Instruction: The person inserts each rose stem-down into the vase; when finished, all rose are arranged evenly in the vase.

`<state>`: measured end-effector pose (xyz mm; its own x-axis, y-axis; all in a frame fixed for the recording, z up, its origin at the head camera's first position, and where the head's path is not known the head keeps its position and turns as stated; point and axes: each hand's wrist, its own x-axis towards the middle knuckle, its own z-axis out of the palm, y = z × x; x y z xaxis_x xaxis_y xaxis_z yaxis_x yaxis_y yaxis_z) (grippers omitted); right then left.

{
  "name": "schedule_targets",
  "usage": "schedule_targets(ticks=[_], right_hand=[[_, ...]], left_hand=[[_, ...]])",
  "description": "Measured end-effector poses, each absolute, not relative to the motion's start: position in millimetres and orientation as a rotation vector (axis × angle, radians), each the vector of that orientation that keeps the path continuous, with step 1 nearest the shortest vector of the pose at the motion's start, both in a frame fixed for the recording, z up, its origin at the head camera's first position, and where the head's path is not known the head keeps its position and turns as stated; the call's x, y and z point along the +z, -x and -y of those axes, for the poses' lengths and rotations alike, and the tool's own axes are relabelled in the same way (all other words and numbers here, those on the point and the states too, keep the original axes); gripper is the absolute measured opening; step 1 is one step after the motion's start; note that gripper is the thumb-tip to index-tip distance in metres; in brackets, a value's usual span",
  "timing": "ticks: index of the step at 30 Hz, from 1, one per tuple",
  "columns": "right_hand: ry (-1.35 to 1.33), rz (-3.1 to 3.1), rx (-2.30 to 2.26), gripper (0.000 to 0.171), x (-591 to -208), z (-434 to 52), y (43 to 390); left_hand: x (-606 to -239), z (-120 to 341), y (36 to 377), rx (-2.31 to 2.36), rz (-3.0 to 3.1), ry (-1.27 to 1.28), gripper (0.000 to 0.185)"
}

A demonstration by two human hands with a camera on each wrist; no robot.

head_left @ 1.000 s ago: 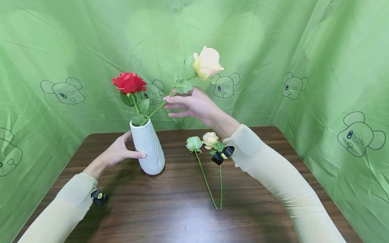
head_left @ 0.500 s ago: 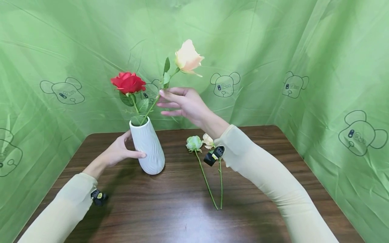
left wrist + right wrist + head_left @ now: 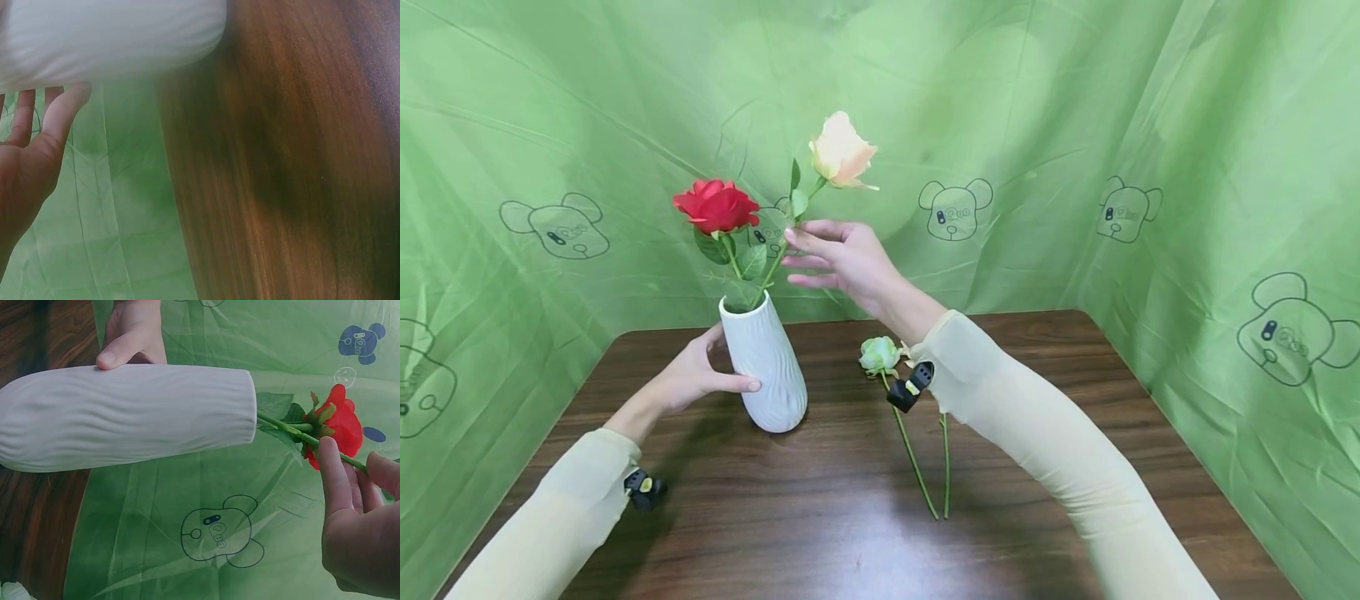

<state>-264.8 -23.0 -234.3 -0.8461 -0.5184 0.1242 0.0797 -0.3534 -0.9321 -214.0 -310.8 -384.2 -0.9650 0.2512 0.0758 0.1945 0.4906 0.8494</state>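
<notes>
A white ridged vase (image 3: pixel 771 367) stands on the wooden table, gripped at its left side by my left hand (image 3: pixel 688 375), thumb across the front. In the left wrist view the hand's fingers lie along the vase (image 3: pixel 119 37). A red rose (image 3: pixel 717 206) stands in the vase, its leaves at the mouth. My right hand (image 3: pixel 857 262) pinches the stem of a pale peach rose (image 3: pixel 841 152) between thumb and fingertips, the other fingers spread. That stem slants down into the vase mouth; its lower end is hidden inside. The right wrist view shows the stem passing the red rose (image 3: pixel 340 425).
On the table (image 3: pixel 820 517) right of the vase lies a pale green rose (image 3: pixel 880 356). Beside it a second flower's stem (image 3: pixel 945 475) shows, its bloom mostly hidden behind the right sleeve and wrist camera. Green printed cloth (image 3: pixel 1000 100) surrounds the table's back and sides.
My right hand has moved left, bringing the peach rose closer to the red one and more upright, its stem deeper in the vase. The left hand and vase stay put.
</notes>
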Motion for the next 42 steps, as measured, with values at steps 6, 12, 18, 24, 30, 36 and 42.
schedule_targets(ticks=[6,12,18,24,30,36,42], right_hand=[[0.558,-1.496,-2.245,0.033,-239.9,31.0,266.6],[0.564,-1.488,-2.231,0.022,-245.9,36.8,267.2],[0.526,-1.527,-2.200,0.023,-249.3,42.5,268.5],[0.530,-1.545,-2.167,0.021,-253.9,48.2,270.2],[0.549,-1.574,-2.136,0.022,-256.8,53.5,269.0],[0.534,-1.611,-2.095,0.024,-259.8,59.4,267.4],[0.503,-1.668,-2.062,0.026,-264.2,60.8,266.4]], left_hand=[[-383.8,310.1,213.2,1.505,-2.664,-0.392,0.091],[-383.4,309.2,212.4,1.497,-2.667,-0.384,0.092],[-382.9,309.6,212.5,1.510,-2.656,-0.395,0.091],[-383.2,310.7,213.3,1.528,-2.646,-0.410,0.090],[-383.1,310.3,213.6,1.517,-2.656,-0.409,0.089],[-383.9,312.0,213.9,1.513,-2.663,-0.412,0.090],[-385.1,313.0,215.5,1.517,-2.663,-0.432,0.090]])
